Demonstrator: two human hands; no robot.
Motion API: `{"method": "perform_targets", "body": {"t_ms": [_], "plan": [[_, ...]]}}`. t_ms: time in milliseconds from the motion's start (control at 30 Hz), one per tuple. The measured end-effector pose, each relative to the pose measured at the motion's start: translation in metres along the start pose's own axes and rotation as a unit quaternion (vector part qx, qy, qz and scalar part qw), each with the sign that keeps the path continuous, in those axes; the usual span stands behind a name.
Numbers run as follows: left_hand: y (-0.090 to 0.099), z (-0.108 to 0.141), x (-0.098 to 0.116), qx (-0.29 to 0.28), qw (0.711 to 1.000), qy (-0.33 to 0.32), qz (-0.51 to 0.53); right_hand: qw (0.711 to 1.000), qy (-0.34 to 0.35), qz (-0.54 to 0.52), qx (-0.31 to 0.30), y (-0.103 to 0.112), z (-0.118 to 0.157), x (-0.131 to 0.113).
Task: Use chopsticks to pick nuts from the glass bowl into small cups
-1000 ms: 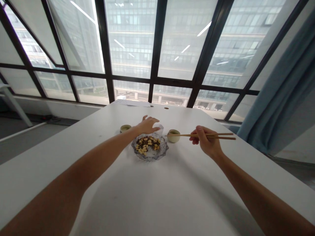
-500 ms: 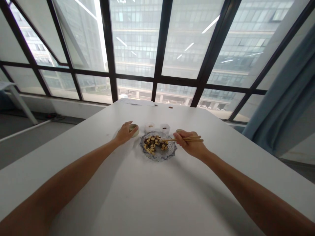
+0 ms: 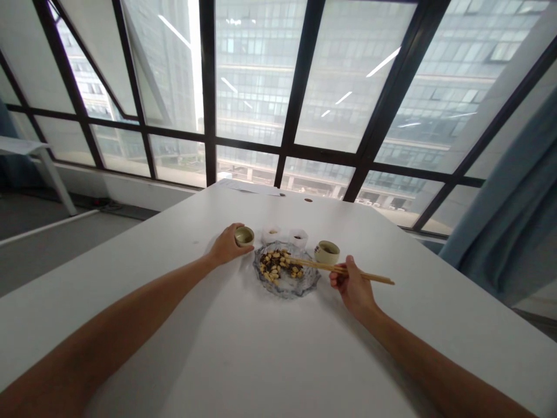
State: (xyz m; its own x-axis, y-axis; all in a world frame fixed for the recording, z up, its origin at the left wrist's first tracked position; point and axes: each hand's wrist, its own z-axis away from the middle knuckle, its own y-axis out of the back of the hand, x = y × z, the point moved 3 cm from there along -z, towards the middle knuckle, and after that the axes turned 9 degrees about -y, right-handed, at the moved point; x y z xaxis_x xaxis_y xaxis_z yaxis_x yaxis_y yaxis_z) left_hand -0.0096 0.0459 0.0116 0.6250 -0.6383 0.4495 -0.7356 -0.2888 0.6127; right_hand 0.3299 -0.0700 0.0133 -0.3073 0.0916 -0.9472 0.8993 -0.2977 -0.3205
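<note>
A glass plate [image 3: 287, 284] of mixed pale and dark beans sits mid-table. My right hand [image 3: 353, 285], to the plate's right, grips wooden chopsticks [image 3: 343, 269] whose tips reach into the beans. My left hand [image 3: 226, 248] is wrapped around a small green cup [image 3: 244, 235] left of the plate. A second green cup [image 3: 326, 252] stands at the plate's right rim. Two small clear cups [image 3: 272, 234] [image 3: 298, 237] stand just behind the plate.
The white table [image 3: 270, 348] runs to a wall of tall windows. A sheet of paper [image 3: 255, 187] lies at its far edge. A blue curtain [image 3: 513, 220] hangs at the right. Another white table [image 3: 26, 148] stands at far left.
My left hand went from behind the plate to the left green cup and closed around it. My right hand brought the chopstick tips into the beans, then drew back to the right.
</note>
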Motion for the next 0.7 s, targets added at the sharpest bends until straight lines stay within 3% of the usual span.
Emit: {"method": "perform_targets", "body": {"t_ms": [300, 700], "plan": [[0.004, 0.001, 0.007, -0.024, 0.998, -0.048, -0.044, 0.999, 0.047, -0.002, 0.004, 0.000, 0.004, 0.006], [0.003, 0.001, 0.006, -0.028, 0.997, -0.048, -0.052, 0.999, 0.029, -0.009, 0.030, -0.004, 0.012, 0.002]]}}
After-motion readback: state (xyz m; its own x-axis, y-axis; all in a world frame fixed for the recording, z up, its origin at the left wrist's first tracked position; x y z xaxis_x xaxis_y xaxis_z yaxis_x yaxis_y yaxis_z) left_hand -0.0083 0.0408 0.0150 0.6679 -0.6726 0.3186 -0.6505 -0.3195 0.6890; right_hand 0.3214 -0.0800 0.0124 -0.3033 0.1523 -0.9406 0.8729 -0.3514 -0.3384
